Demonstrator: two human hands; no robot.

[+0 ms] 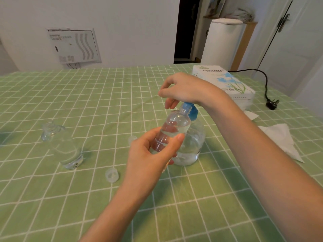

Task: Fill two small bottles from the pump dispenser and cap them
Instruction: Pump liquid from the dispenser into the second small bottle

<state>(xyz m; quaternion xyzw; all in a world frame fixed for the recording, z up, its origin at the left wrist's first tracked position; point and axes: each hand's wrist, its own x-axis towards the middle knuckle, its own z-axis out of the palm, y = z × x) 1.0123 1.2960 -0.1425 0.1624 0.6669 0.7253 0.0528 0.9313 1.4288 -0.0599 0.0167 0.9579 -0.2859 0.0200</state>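
Clear cap [111, 175] lies nearest me, left of the pump dispenser [194, 144]; a second bottle [64, 147] stands well left of it. My left hand [153, 154] grasps a small bottle [173, 126], tilted against the dispenser's front. My right hand [185, 89] rests on its blue pump head [192, 111], fingers loosely curled, grasping nothing

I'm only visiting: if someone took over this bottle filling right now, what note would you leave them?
Left hand grips a small bottle, tilted, mouth at the blue pump nozzle.
Right hand rests on the pump head, fingers loose.
The dispenser stands behind it.
Second bottle stands uncapped at left; a near cap and a far cap lie on the table.
Done: held bottle partly filled.
Left: finish it, check the second bottle (fill unclear), cap both.
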